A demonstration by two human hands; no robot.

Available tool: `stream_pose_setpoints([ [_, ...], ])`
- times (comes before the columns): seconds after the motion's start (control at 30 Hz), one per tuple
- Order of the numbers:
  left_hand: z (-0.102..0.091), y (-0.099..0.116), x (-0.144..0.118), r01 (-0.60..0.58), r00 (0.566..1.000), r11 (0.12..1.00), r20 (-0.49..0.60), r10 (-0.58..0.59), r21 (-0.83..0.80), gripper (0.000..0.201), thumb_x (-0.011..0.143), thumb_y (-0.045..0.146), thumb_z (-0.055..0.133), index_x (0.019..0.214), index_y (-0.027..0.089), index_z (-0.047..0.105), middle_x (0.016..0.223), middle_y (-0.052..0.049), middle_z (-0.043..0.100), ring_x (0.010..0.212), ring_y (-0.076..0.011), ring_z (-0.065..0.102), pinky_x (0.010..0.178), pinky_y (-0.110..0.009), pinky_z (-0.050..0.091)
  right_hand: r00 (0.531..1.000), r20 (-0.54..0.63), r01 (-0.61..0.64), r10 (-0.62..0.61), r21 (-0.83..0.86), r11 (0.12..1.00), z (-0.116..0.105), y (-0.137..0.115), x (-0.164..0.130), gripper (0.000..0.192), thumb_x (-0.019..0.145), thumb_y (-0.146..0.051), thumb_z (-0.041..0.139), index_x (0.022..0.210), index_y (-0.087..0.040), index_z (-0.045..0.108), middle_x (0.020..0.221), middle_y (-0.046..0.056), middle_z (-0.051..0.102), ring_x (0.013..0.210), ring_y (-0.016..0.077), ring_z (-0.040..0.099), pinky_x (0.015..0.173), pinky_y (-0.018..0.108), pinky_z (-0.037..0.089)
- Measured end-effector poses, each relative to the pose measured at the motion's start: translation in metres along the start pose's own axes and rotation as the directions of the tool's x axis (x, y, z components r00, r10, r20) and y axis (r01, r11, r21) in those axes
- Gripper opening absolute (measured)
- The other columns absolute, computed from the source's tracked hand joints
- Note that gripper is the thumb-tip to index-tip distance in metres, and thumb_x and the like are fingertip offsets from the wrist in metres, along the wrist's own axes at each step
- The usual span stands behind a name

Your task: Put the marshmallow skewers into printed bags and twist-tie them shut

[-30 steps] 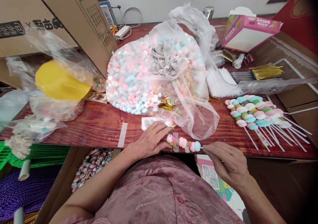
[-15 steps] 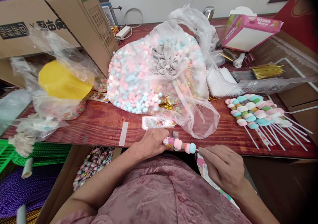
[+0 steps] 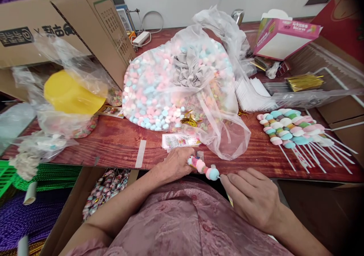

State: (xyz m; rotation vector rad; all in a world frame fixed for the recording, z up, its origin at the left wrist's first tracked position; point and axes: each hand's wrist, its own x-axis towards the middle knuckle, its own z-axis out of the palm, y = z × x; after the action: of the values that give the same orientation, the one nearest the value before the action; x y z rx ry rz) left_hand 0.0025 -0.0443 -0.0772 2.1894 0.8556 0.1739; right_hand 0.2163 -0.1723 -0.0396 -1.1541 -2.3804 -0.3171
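Note:
A candy skewer with pink, green and blue marshmallow pieces lies across the near edge of the red wooden table. My left hand pinches its left tip. My right hand grips its stick end at the right. Just beyond my left hand lies a small printed label. Behind it sits a big clear bag full of pink, blue and white marshmallows, with gold twist ties against it.
Several finished skewers lie at the right. A pink box, gold ties and white sticks are behind them. At left stand a cardboard box, a yellow cup in plastic and a floor box of wrapped skewers.
Both hands drew the skewer slightly left and toward me, and it now tilts down to the right. My right hand slid closer to my body.

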Motion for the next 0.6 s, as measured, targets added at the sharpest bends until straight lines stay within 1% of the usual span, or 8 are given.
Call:
stream_pose_setpoints([
  [0.07, 0.0, 0.002, 0.002, -0.007, 1.0, 1.0, 0.0, 0.007, -0.017, 0.008, 0.078, 0.019, 0.063, 0.075, 0.017, 0.056, 0.075, 0.002, 0.06, 0.066, -0.0123, 0.05, 0.059, -0.024, 0.03, 1.0, 0.02, 0.011, -0.011, -0.003, 1.0, -0.004, -0.004, 0.0, 0.023, 0.09, -0.004, 0.044, 0.103, -0.007, 0.063, 0.078, 0.008, 0.066, 0.067, 0.0174, 0.051, 0.064, 0.035, 0.034],
  [0.13, -0.001, 0.004, 0.003, -0.014, 1.0, 0.999, 0.015, 0.015, -0.035, 0.008, 0.077, 0.017, 0.063, 0.074, 0.017, 0.056, 0.073, 0.002, 0.059, 0.065, -0.0118, 0.049, 0.06, -0.024, 0.03, 1.0, 0.018, -0.004, 0.005, -0.007, 1.0, -0.005, -0.004, 0.001, 0.023, 0.09, -0.004, 0.044, 0.103, -0.007, 0.063, 0.078, 0.008, 0.066, 0.068, 0.0174, 0.05, 0.064, 0.035, 0.034],
  [0.2, -0.001, 0.007, 0.004, -0.016, 0.999, 0.999, 0.039, 0.018, -0.05, 0.014, 0.079, 0.024, 0.067, 0.074, 0.017, 0.057, 0.071, 0.003, 0.058, 0.065, -0.0117, 0.048, 0.061, -0.024, 0.031, 0.999, 0.001, -0.036, 0.036, -0.011, 0.999, -0.003, 0.0, 0.001, 0.021, 0.091, -0.005, 0.046, 0.101, -0.008, 0.063, 0.077, 0.008, 0.066, 0.067, 0.0168, 0.049, 0.063, 0.035, 0.032],
  [0.27, 0.0, 0.01, 0.003, -0.03, 0.997, 0.998, 0.074, 0.035, -0.06, 0.024, 0.08, 0.038, 0.07, 0.076, 0.017, 0.058, 0.072, 0.003, 0.058, 0.066, -0.0122, 0.048, 0.062, -0.025, 0.032, 0.998, -0.014, -0.06, 0.06, -0.013, 0.998, 0.001, 0.008, 0.002, 0.019, 0.091, -0.006, 0.047, 0.099, -0.01, 0.063, 0.075, 0.006, 0.065, 0.065, 0.016, 0.048, 0.062, 0.034, 0.031],
  [0.37, 0.002, 0.014, 0.002, -0.041, 0.991, 0.997, 0.121, 0.048, -0.061, 0.036, 0.078, 0.052, 0.071, 0.08, 0.019, 0.059, 0.074, 0.002, 0.059, 0.066, -0.013, 0.049, 0.061, -0.026, 0.031, 0.998, -0.015, -0.059, 0.059, -0.017, 0.998, 0.004, 0.017, 0.005, 0.018, 0.091, -0.007, 0.048, 0.095, -0.013, 0.064, 0.072, 0.004, 0.063, 0.065, 0.0155, 0.048, 0.062, 0.034, 0.03],
  [0.5, 0.006, 0.018, 0.003, 0.001, 0.991, 0.999, 0.137, 0.005, -0.042, 0.04, 0.075, 0.055, 0.073, 0.074, 0.019, 0.055, 0.071, 0.003, 0.056, 0.063, -0.013, 0.046, 0.058, -0.027, 0.028, 1.0, 0.012, -0.025, 0.025, 0.014, 1.0, 0.007, 0.018, 0.011, 0.019, 0.091, -0.007, 0.046, 0.09, -0.013, 0.064, 0.071, 0.004, 0.061, 0.066, 0.0161, 0.047, 0.063, 0.034, 0.029],
  [0.6, 0.008, 0.021, 0.005, -0.012, 0.984, 0.999, 0.177, 0.02, -0.05, 0.04, 0.075, 0.053, 0.073, 0.071, 0.019, 0.053, 0.069, 0.002, 0.054, 0.063, -0.0136, 0.046, 0.056, -0.027, 0.027, 1.0, 0.022, -0.003, 0.002, 0.041, 0.999, 0.012, 0.017, 0.015, 0.022, 0.091, -0.007, 0.044, 0.083, -0.015, 0.063, 0.068, 0.003, 0.058, 0.065, 0.0158, 0.044, 0.062, 0.033, 0.028],
])
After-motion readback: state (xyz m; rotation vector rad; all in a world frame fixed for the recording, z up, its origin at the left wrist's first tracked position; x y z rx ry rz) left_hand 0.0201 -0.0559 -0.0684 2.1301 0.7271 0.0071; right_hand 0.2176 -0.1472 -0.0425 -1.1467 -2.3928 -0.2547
